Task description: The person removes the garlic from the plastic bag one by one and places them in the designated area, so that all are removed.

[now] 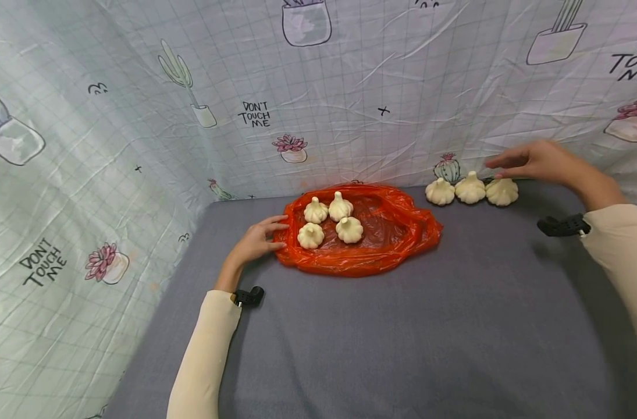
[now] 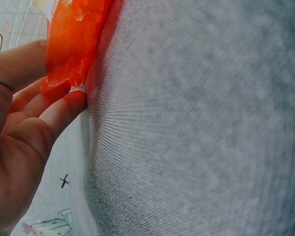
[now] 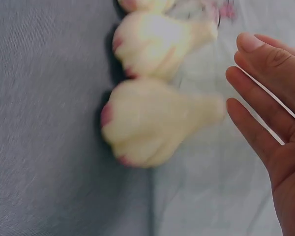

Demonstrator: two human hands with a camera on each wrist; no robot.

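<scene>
A red plastic bag [image 1: 323, 263] lies spread with its mouth upward near the back of the table. Several garlic bulbs [image 1: 349, 230] sit inside, toward its left side. My left hand [image 1: 252, 241] holds the bag's left edge between thumb and fingers; in the left wrist view the orange-red plastic [image 2: 76, 44] passes between them. At the back right, three garlic bulbs [image 1: 470, 189] stand in a row, stems up. Above the rightmost bulb [image 3: 142, 123] hovers my right hand [image 1: 548, 166], fingers apart and holding nothing. One fingertip is close to that bulb's stem; contact is unclear.
A grey cloth [image 1: 381, 337] covers the table. Behind it and to the left hangs a pale curtain [image 1: 349, 87] printed with potted plants and lettering; the bulbs on the right stand close against it. Each wrist carries a black strap-on device [image 1: 561, 226].
</scene>
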